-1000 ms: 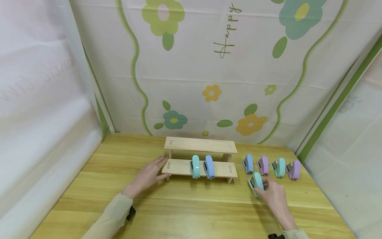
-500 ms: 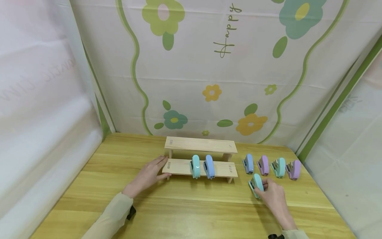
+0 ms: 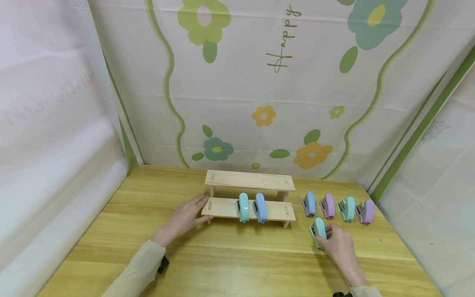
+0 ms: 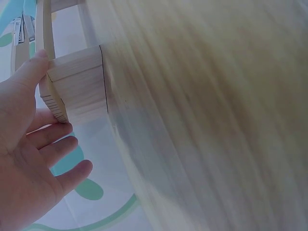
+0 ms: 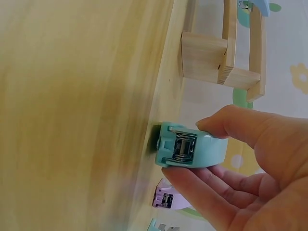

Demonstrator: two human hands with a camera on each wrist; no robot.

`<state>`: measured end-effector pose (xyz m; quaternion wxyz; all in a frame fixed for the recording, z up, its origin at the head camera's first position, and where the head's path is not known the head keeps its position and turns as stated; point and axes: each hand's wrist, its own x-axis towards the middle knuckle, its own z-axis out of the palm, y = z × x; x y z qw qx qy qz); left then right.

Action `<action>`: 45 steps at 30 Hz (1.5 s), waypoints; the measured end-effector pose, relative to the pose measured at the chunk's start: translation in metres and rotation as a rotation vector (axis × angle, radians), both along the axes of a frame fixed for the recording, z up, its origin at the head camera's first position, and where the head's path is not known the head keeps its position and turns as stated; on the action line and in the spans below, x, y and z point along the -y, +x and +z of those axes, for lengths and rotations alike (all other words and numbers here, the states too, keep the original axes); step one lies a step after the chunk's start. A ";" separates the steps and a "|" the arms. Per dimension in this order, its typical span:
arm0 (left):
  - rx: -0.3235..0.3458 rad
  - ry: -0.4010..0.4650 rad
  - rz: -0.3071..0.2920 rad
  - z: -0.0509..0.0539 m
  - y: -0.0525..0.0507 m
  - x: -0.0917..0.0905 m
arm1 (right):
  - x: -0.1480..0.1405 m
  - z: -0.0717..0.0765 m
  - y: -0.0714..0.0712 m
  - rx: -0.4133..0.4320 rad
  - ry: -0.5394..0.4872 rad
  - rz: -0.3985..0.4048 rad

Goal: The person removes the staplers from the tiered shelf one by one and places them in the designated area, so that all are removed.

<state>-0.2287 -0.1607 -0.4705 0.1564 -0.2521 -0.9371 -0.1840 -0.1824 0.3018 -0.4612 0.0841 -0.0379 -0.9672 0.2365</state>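
My right hand (image 3: 339,243) pinches a mint-green stapler (image 3: 318,233) between thumb and fingers, low over the table at the right. In the right wrist view, that stapler's metal end (image 5: 184,147) faces the camera; whether it touches the tabletop I cannot tell. At the left end of a two-step wooden stand (image 3: 248,180), my left hand (image 3: 185,216) grips the lower board, thumb at its front edge and fingers at its far side. On that lower board stand another mint-green stapler (image 3: 243,207) and a blue stapler (image 3: 260,207), side by side.
Behind the held stapler stand a blue stapler (image 3: 309,204), a purple stapler (image 3: 327,206), a mint-green stapler (image 3: 346,208) and another purple stapler (image 3: 365,211) in a row. Printed cloth (image 3: 230,82) walls in the wooden table (image 3: 222,264) at the back and sides.
My right hand has shifted the mint-green stapler slightly toward the front of the table. My left hand and the stand have stayed put.
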 end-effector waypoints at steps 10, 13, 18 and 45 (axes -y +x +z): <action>0.023 -0.003 0.007 -0.001 0.000 0.000 | 0.002 -0.002 0.001 -0.009 -0.003 -0.008; 0.025 -0.002 0.007 -0.001 0.000 0.000 | 0.002 -0.002 0.001 -0.012 -0.001 -0.008; 0.025 0.001 0.007 -0.001 0.000 0.000 | 0.002 -0.003 0.002 -0.010 -0.002 -0.006; 0.009 0.007 -0.007 -0.001 0.000 0.000 | 0.015 0.033 0.006 -0.117 0.001 0.073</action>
